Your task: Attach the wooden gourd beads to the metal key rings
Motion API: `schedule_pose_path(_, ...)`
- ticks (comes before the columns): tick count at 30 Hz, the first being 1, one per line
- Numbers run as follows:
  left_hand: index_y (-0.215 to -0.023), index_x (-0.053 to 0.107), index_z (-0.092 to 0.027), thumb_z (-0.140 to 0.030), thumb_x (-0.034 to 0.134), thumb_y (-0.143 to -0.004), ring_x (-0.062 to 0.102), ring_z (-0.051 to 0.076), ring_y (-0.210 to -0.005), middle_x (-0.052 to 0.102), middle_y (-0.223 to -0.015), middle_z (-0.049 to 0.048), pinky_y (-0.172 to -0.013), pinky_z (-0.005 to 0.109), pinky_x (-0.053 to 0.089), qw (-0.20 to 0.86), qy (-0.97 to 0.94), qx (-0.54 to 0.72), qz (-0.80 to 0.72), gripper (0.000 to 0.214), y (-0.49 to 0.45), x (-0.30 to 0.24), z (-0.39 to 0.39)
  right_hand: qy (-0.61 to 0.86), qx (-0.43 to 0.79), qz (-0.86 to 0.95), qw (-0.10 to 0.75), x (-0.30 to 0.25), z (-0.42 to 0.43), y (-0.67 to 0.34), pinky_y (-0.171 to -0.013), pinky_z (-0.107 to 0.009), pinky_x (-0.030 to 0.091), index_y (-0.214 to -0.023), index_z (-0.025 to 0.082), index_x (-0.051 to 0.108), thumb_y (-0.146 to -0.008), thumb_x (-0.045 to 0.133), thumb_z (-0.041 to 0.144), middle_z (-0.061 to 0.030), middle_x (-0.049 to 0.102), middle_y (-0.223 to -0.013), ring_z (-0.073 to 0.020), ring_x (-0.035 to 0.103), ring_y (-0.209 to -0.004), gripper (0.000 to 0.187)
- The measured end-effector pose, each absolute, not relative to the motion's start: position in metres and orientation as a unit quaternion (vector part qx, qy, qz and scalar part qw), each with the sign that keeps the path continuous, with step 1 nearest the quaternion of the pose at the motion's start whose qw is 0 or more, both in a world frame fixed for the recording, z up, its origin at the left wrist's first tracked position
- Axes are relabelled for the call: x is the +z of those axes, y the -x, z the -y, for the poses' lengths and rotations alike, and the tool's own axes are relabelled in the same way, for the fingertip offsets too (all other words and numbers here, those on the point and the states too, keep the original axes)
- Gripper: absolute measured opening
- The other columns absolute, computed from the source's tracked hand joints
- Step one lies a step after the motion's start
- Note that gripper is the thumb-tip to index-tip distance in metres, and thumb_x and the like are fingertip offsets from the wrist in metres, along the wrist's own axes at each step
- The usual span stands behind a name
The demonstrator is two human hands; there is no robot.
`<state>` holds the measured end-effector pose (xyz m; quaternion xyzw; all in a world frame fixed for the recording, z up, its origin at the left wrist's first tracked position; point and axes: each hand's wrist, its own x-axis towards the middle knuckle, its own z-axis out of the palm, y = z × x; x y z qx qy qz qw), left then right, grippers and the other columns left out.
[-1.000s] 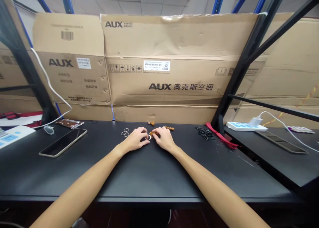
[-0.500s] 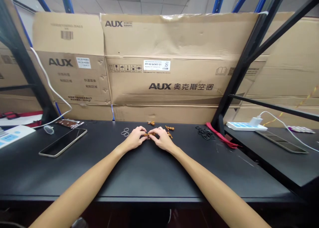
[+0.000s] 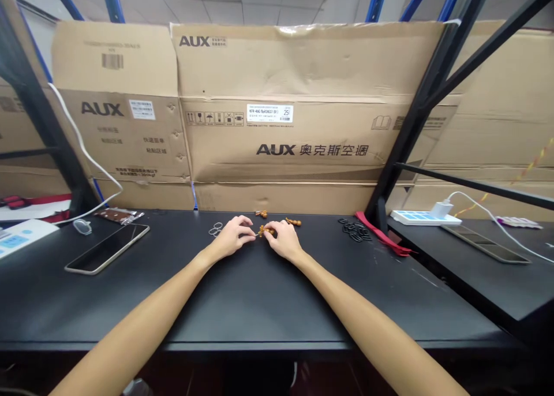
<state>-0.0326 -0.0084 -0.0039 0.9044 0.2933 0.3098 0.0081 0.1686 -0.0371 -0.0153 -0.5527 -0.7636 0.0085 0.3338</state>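
Between the fingers of my right hand (image 3: 284, 240) is a small glossy amber-brown charm (image 3: 263, 230), partly covered by the thumb and fingertips. My left hand (image 3: 232, 238) faces it in a pinch, and a thin pale piece (image 3: 256, 234) shows at its fingertips, touching or very close to the charm; its kind is too small to tell. Another amber-brown charm (image 3: 261, 213) lies just behind the hands, and one more charm (image 3: 295, 221) is past my right knuckles. Several thin metal rings (image 3: 215, 228) lie left of my left hand.
Black clasps or loops (image 3: 355, 231) are piled to the right beside a red strap (image 3: 383, 236). A phone (image 3: 108, 249) and a brown packet (image 3: 118, 215) lie on the left. Cardboard (image 3: 277, 171) walls off the back of the black table (image 3: 259, 303); a dark metal post (image 3: 402, 130) rises at right.
My hands have drawn slightly apart at the fingertips, showing more of the held charm and the thin pale piece. The whole view has shifted a little.
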Motion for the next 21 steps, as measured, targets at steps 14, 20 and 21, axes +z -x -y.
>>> schedule_pose_path(14,-0.081,0.061,-0.019,-0.034,0.051,-0.087,0.055,0.019,-0.082,0.057,-0.083,0.0046,-0.079,0.033,0.045,-0.018,-0.907,0.232,-0.350,0.019,0.027,-0.005,0.023,0.461,-0.022,0.841,0.282,-0.018,0.038,-0.169,-0.076,-0.028,0.041,-0.081,0.019,0.063,-0.087,0.052,0.028,-0.0045,0.063,-0.080,-0.0165,0.055,-0.079,0.016)
schedule_pose_path(20,-0.117,0.057,-0.017,-0.034,0.040,-0.091,0.050,0.024,-0.116,0.057,-0.124,0.0115,-0.098,0.039,0.039,-0.005,-0.898,0.204,-0.390,0.035,0.024,-0.016,0.019,0.495,-0.004,0.839,0.227,-0.028,0.035,-0.168,-0.102,-0.037,0.034,-0.120,0.016,0.056,-0.091,0.043,0.037,-0.0129,0.052,-0.130,-0.0225,0.047,-0.120,0.039)
schedule_pose_path(21,-0.119,0.056,-0.015,-0.035,0.039,-0.092,0.049,0.024,-0.119,0.055,-0.127,0.0125,-0.101,0.040,0.038,-0.001,-0.897,0.199,-0.395,0.038,0.025,-0.018,0.018,0.502,0.007,0.837,0.216,-0.029,0.034,-0.169,-0.105,-0.037,0.031,-0.124,0.015,0.054,-0.091,0.041,0.039,-0.0130,0.048,-0.135,-0.0228,0.043,-0.124,0.043)
